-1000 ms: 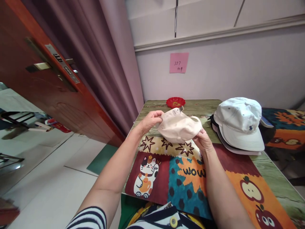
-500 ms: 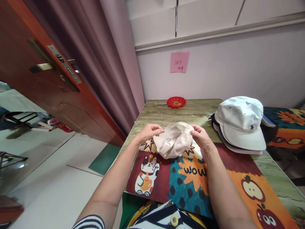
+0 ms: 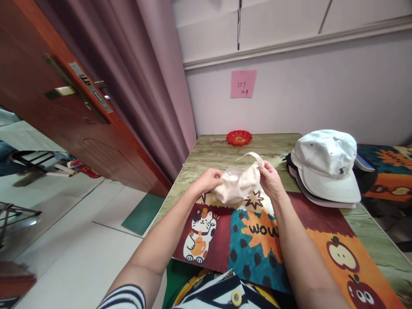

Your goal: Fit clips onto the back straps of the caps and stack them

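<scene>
A pale beige baseball cap [image 3: 238, 185] is held up between my two hands, just above the patterned mat [image 3: 206, 257]. My left hand [image 3: 209, 179] is closed on its left edge, fingers pinching the fabric. At its right edge, my right hand [image 3: 269, 176] pinches the cap near the back strap [image 3: 254, 158], whose free end curves up and to the left. The cap's crown sags toward me, and its brim is mostly hidden behind the fabric.
Stacked caps stand at the right, with a white cap [image 3: 325, 161] on top. A red scalloped dish [image 3: 239, 137] sits at the table's back edge. A pink note [image 3: 243, 84] is stuck on the wall. An orange-brown door [image 3: 106, 141] and curtain [image 3: 151, 64] are at the left.
My left hand has moved slightly right and now grips the cap's edge. The cap has tipped, turning its inside away from me. The strap now stands out with its end loose.
</scene>
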`<action>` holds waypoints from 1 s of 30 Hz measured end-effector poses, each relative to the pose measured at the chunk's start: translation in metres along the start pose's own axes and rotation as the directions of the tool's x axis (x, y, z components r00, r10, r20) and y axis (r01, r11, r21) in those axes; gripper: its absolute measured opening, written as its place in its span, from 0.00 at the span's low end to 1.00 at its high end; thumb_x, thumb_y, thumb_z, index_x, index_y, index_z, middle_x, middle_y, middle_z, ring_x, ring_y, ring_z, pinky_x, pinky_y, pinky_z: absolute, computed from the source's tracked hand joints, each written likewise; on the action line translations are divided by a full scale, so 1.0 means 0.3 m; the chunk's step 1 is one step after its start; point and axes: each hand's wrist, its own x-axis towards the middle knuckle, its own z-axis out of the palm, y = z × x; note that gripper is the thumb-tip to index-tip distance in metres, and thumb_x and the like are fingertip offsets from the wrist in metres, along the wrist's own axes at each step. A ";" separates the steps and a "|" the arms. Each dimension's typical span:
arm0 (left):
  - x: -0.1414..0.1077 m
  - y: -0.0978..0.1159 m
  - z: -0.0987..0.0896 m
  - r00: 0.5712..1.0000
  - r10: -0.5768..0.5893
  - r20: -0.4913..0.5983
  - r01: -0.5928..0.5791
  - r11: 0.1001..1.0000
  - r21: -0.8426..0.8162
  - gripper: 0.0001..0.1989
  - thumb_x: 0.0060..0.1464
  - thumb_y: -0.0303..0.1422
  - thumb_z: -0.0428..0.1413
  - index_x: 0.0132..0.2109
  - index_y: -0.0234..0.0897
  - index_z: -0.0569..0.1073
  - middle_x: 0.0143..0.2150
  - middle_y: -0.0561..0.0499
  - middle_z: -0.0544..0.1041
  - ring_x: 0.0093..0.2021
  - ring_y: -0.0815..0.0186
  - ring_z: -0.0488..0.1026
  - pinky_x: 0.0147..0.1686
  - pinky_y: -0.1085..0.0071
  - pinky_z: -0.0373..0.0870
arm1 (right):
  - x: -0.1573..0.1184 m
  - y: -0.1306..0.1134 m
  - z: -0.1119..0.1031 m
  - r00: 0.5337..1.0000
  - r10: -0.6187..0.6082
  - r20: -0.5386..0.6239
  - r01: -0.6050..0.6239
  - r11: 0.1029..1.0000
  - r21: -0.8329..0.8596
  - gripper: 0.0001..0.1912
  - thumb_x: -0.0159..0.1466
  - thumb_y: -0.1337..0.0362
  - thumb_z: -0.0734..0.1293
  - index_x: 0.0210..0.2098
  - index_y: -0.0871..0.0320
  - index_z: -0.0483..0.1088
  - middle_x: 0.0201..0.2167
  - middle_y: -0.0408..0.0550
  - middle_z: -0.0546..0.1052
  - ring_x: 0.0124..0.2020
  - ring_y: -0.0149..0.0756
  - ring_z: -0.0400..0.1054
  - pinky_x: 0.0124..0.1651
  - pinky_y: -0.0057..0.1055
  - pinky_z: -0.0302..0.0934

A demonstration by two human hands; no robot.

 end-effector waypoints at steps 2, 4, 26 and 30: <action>0.054 0.080 -0.044 0.987 0.082 -0.137 -0.091 0.994 -0.061 0.06 0.47 0.30 0.63 0.31 0.34 0.74 0.24 0.54 0.73 0.20 0.72 0.65 0.21 0.76 0.62 | 0.046 -0.029 0.024 0.993 -0.088 -0.084 0.089 0.996 0.010 0.19 0.52 0.54 0.80 0.37 0.51 0.72 0.31 0.36 0.77 0.31 0.29 0.69 0.37 0.26 0.65; 0.091 0.159 -0.080 0.944 0.219 -0.246 -0.258 0.956 -0.140 0.07 0.49 0.32 0.63 0.33 0.34 0.74 0.29 0.53 0.74 0.25 0.71 0.70 0.23 0.76 0.67 | 0.088 -0.077 0.047 0.972 -0.194 -0.133 0.194 0.981 -0.009 0.18 0.52 0.55 0.79 0.37 0.51 0.71 0.34 0.37 0.78 0.34 0.29 0.71 0.40 0.26 0.66; -0.004 0.059 0.117 0.921 0.203 -0.332 -0.291 0.926 -0.240 0.08 0.49 0.28 0.57 0.37 0.35 0.80 0.37 0.49 0.79 0.38 0.65 0.73 0.39 0.72 0.69 | -0.095 -0.355 0.067 0.975 0.080 0.206 0.175 0.292 -0.940 0.23 0.62 0.42 0.69 0.25 0.54 0.78 0.21 0.47 0.78 0.22 0.35 0.67 0.26 0.30 0.53; -0.020 0.070 0.117 0.918 0.254 -0.303 -0.322 0.926 -0.199 0.12 0.50 0.29 0.60 0.43 0.36 0.81 0.46 0.46 0.77 0.42 0.64 0.74 0.43 0.71 0.70 | -0.090 -0.325 0.068 0.929 0.310 0.202 0.088 0.344 -0.935 0.26 0.58 0.41 0.72 0.18 0.55 0.73 0.10 0.45 0.70 0.12 0.30 0.60 0.19 0.30 0.47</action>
